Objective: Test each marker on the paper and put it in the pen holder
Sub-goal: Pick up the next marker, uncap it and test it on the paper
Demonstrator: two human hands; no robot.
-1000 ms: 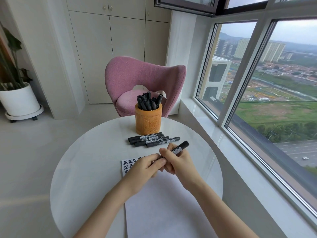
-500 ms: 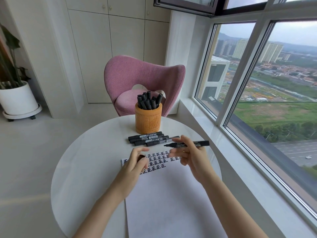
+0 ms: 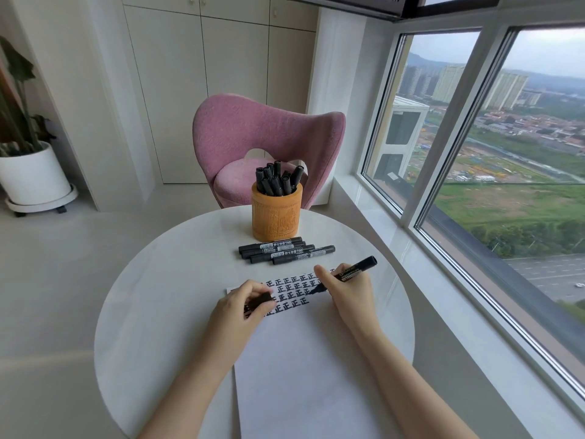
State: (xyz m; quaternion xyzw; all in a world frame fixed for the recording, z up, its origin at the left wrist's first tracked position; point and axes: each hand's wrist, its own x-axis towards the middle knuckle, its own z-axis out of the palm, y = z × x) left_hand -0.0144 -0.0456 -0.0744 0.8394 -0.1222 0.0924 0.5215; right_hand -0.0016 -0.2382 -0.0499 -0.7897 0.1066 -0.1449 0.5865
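Note:
My right hand (image 3: 346, 291) grips an uncapped black marker (image 3: 354, 270) in a writing hold, its tip down at the right end of the rows of black characters on the white paper (image 3: 304, 369). My left hand (image 3: 245, 304) rests on the paper's top left part and holds the black cap (image 3: 260, 300) in its curled fingers. Several capped black markers (image 3: 285, 250) lie side by side on the table just beyond the paper. Behind them stands the orange pen holder (image 3: 276, 218) with several markers upright in it.
The round white table (image 3: 152, 305) carries everything. A pink chair (image 3: 266, 144) stands past its far edge. A large window and sill (image 3: 443, 280) run close along the right. A white plant pot (image 3: 33, 179) sits on the floor at the far left.
The two hands pulled the cap off the marker and moved apart. My right hand turned the marker and lowered its tip to the paper; my left hand settled on the paper with the cap.

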